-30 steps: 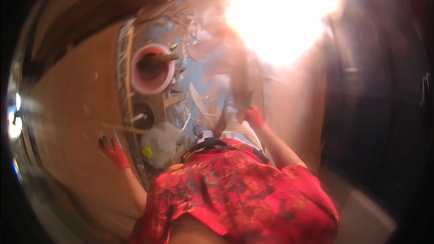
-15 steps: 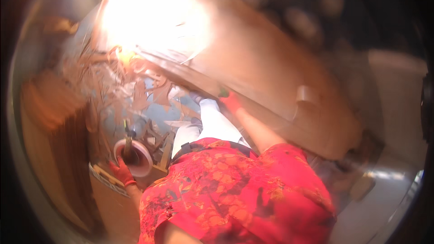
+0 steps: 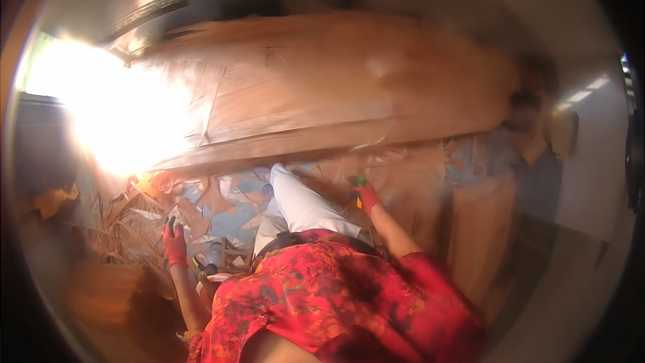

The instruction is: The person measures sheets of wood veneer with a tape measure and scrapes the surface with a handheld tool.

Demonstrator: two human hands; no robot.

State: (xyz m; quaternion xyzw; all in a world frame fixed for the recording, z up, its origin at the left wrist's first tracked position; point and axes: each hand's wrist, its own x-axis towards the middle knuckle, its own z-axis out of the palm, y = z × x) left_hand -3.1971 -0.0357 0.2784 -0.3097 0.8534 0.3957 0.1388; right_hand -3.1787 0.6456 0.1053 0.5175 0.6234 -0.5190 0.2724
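Observation:
My right hand (image 3: pixel 367 198), in a red glove, is closed round a small tool with green and yellow parts (image 3: pixel 361 181); its exact kind does not show. It is in front of a long brown sheet-covered surface (image 3: pixel 322 107), apart from its near edge. My left hand (image 3: pixel 175 247), also red-gloved with dark fingertips, has its fingers stretched and holds nothing visible. Torn brown scraps (image 3: pixel 211 202) lie beyond it on a bluish floor. A pale round-rimmed container (image 3: pixel 201 288) is mostly hidden by my shirt, with a dark handle-like piece (image 3: pixel 207 268) sticking up.
Brown layered sheets (image 3: pixel 101 296) are stacked at the lower left. Glare (image 3: pixel 114 107) washes out the far left. Tall brown boards or boxes (image 3: pixel 480 222) stand at the right, blurred. A pale wall (image 3: pixel 578 154) lies beyond them.
My view has swung, so the long brown surface now lies nearly level across it. My left hand has moved away from the round container's rim. My right hand is now apart from the surface's edge.

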